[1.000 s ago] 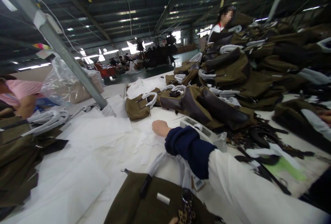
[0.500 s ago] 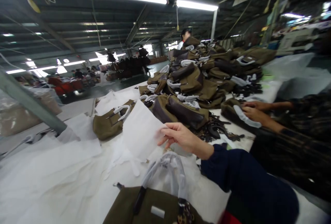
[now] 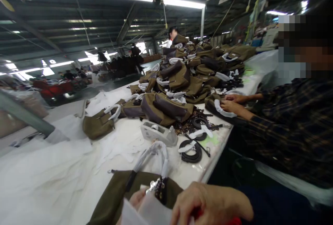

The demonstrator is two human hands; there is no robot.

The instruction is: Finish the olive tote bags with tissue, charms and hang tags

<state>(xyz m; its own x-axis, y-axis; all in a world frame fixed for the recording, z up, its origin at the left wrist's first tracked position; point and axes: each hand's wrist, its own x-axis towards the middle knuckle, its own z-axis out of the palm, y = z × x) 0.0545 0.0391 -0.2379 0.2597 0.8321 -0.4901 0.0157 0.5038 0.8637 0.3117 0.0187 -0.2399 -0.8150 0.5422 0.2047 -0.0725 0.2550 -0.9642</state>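
Observation:
At the bottom of the head view, my right hand (image 3: 201, 202) has its fingers closed on a sheet of white paper (image 3: 153, 213). My left hand (image 3: 137, 199) is partly behind that sheet, fingers bent against it. Just beyond both hands lies an olive handbag (image 3: 109, 190), its handles (image 3: 156, 152) wrapped in white. A shiny metal charm (image 3: 153, 185) hangs at the base of a handle, close to my left fingers. The lower part of the bag is hidden by the paper and my hands.
A grey tape dispenser (image 3: 158, 133) and coiled dark straps (image 3: 191, 151) lie past the bag. Olive handbags (image 3: 182, 79) are heaped farther back. White sheets (image 3: 47, 169) cover the left side. At the right, a co-worker's hands (image 3: 232, 103) rest on another bag.
My right hand has drawn the paper from above the table back toward me, low over the bag. My left hand has come into view. The tape dispenser and coiled straps are uncovered.

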